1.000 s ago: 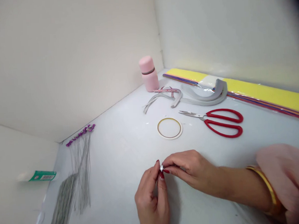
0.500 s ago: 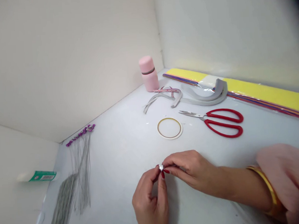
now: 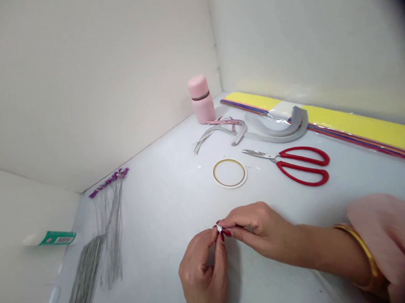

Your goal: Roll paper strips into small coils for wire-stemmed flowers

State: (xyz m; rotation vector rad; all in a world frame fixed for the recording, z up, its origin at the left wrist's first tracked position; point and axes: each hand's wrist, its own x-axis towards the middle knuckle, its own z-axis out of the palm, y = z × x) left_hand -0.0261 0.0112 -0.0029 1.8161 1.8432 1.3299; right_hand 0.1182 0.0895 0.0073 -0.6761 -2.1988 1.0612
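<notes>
A tiny whitish, shiny piece (image 3: 219, 229) is pinched between the fingertips of both hands; its exact kind is too small to tell. My left hand (image 3: 204, 270) comes up from the bottom edge, thumb and forefinger closed on it. From the right, my right hand (image 3: 258, 226) meets it with thumb and forefinger pressed together on the same piece. Just beyond the fingers lies a roll of narrow white tape (image 3: 242, 180). Scissors with red handles (image 3: 301, 166) rest behind my right hand, blades pointing left.
A pink flask (image 3: 203, 105) stands at the back corner. Grey paper strips (image 3: 284, 135) and a pink strip lie near it, before a pack of coloured sheets (image 3: 352, 126). Left are purple-tipped wires (image 3: 115, 211), a bundle of grey wires (image 3: 84, 273) and a green-and-white tube (image 3: 57, 237).
The fingertips have shifted slightly, and the right finger and thumb now cover more of the whitish piece. The other things have stayed put.
</notes>
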